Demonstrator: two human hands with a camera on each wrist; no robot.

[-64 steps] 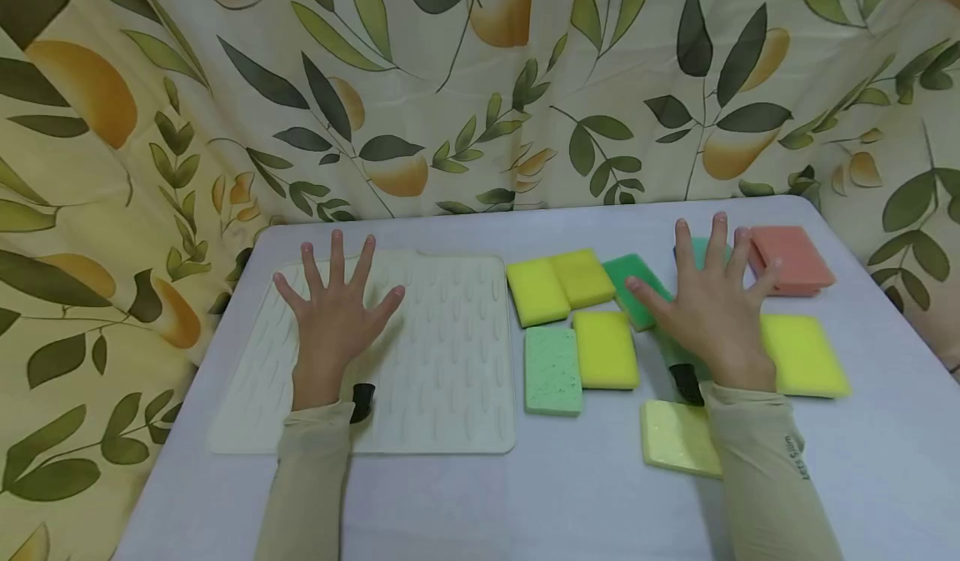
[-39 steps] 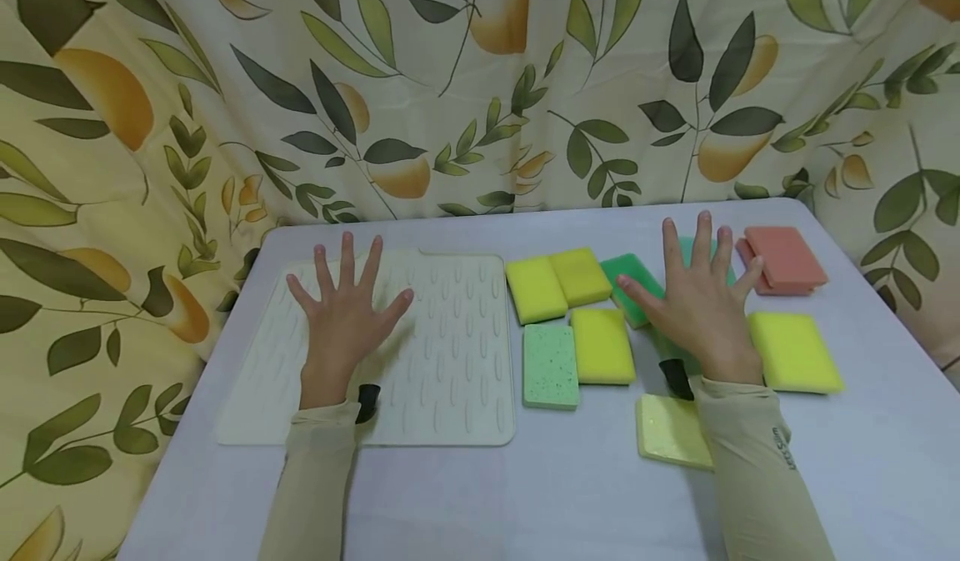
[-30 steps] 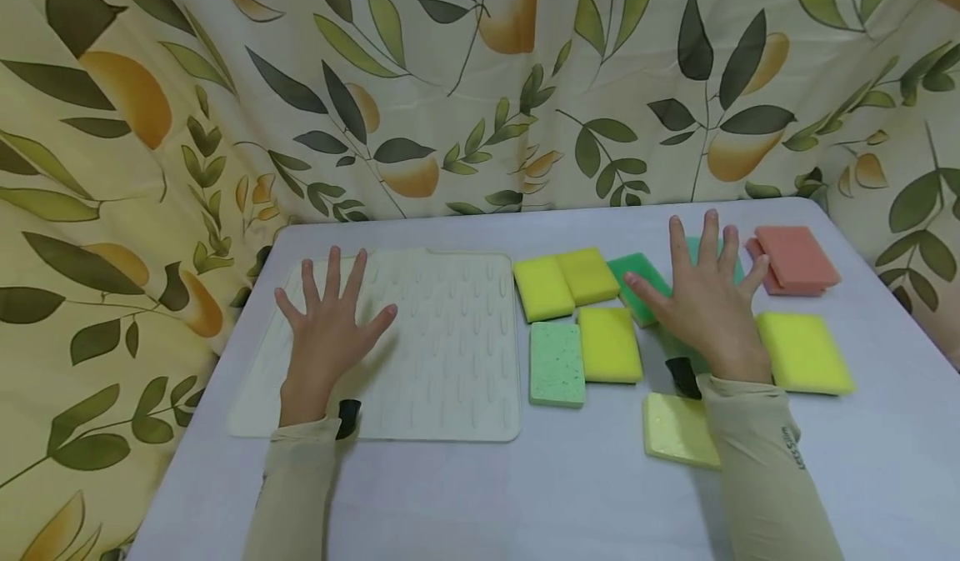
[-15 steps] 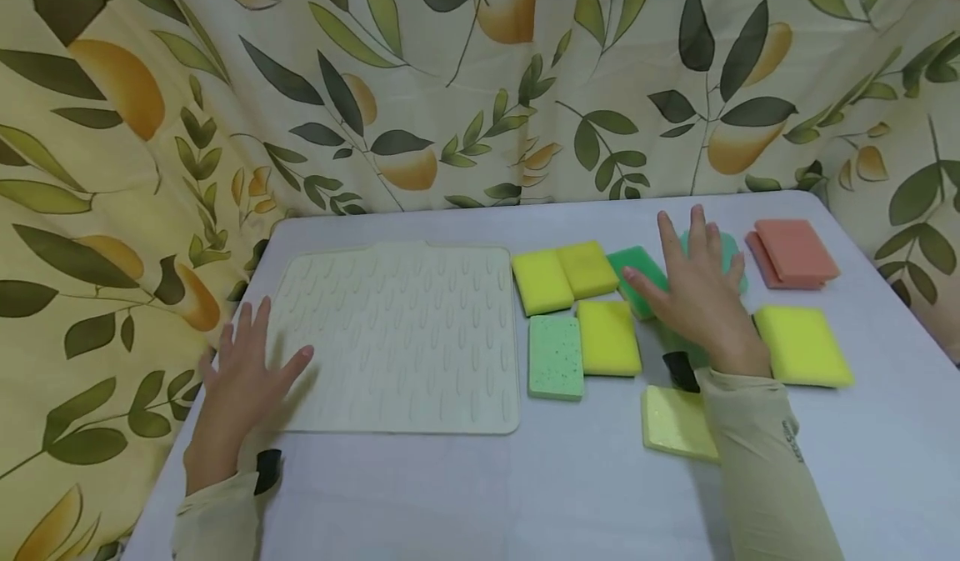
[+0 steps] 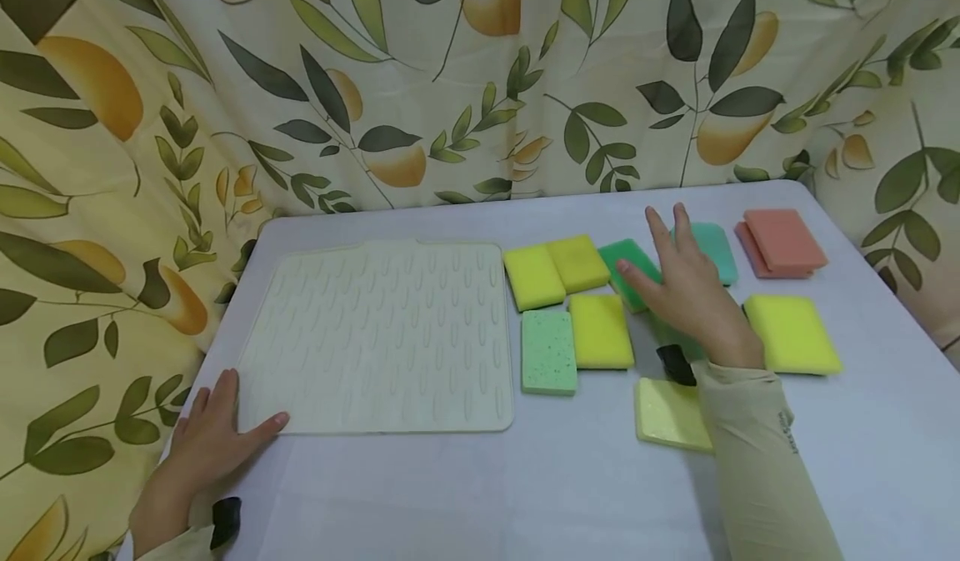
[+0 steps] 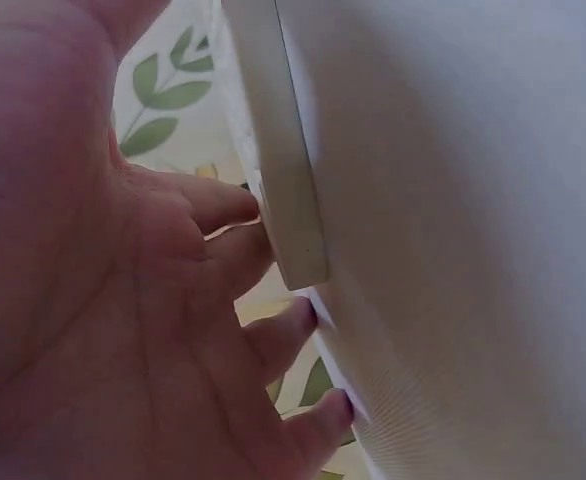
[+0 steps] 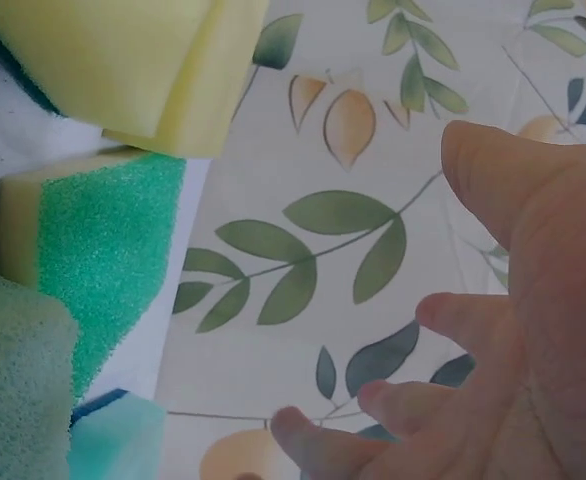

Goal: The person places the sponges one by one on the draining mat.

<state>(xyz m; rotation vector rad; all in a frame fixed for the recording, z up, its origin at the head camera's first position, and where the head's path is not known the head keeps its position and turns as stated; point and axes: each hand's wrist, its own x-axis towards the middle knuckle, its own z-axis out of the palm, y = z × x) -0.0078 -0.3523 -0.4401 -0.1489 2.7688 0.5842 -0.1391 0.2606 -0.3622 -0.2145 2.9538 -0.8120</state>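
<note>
My left hand (image 5: 202, 453) is at the near left corner of a white ribbed mat (image 5: 390, 344), thumb by the near edge and fingers along the left side. In the left wrist view, fingertips meet the mat's edge (image 6: 291, 190); whether they reach underneath, I cannot tell. Fingers spread, my right hand (image 5: 697, 303) hovers over the sponges and holds nothing. Around it are a dark green sponge (image 5: 628, 267), a teal sponge (image 5: 716, 248) and a pale yellow sponge (image 5: 667, 415); a green one is partly hidden below the wrist. The right wrist view shows a green scouring face (image 7: 108, 230).
Several yellow sponges, one of them a yellow sponge (image 5: 602, 332), and a speckled green sponge (image 5: 549, 353) lie right of the mat. Pink sponges (image 5: 786, 240) are stacked at the far right, behind another yellow sponge (image 5: 793, 333). A leaf-patterned curtain (image 5: 480, 86) hangs behind the table.
My left hand has come down from above the mat to its near left corner. The right hand stays over the sponges, shifted slightly. The mat and sponges have not moved on the table.
</note>
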